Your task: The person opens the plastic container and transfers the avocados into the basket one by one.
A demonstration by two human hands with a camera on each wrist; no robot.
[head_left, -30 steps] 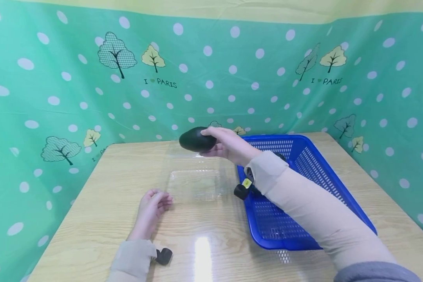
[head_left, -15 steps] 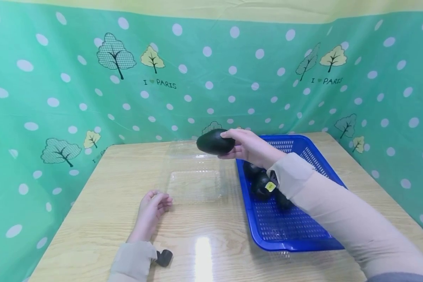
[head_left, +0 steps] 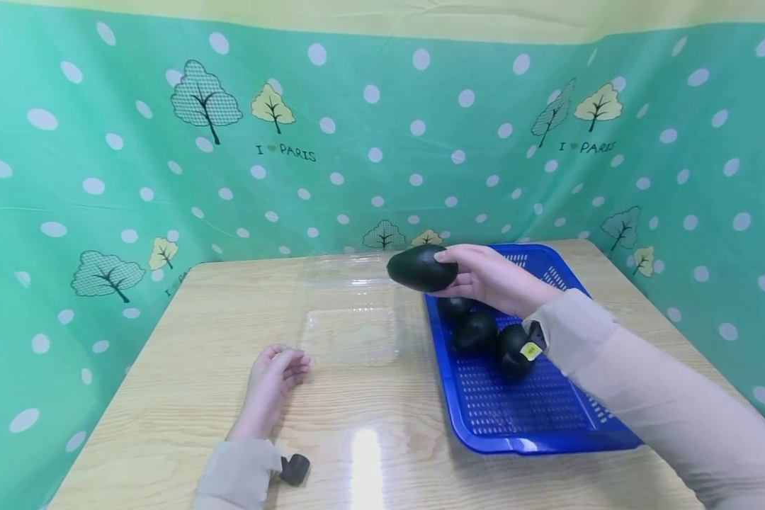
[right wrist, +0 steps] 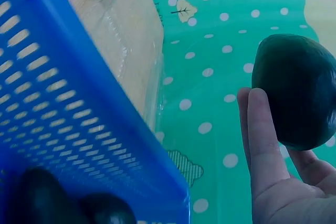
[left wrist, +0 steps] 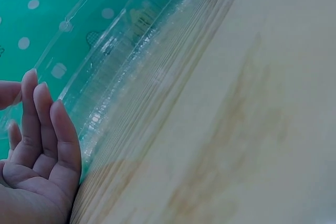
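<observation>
My right hand (head_left: 484, 276) grips a dark avocado (head_left: 422, 268) by its right end, above the far left rim of the blue basket. In the right wrist view the avocado (right wrist: 295, 92) sits between thumb and fingers, with the curtain behind it. Several more dark avocados (head_left: 474, 331) lie in the basket below. My left hand (head_left: 275, 375) rests on its side on the table, fingers slightly bent and holding nothing. Its fingertips are right at the near left corner of a clear plastic clamshell box (head_left: 350, 336), whose lid (head_left: 350, 269) stands raised at the back.
The blue slotted basket (head_left: 449, 397) stands on the wooden table (head_left: 217, 304), to the right of the clamshell box. A green dotted curtain (head_left: 357, 156) closes off the back and both sides. Light glares off the table in front of the box.
My right hand has moved right with the avocado, from over the clamshell box to the basket's left rim. More avocados in the basket have come into sight. The left hand has stayed put.
</observation>
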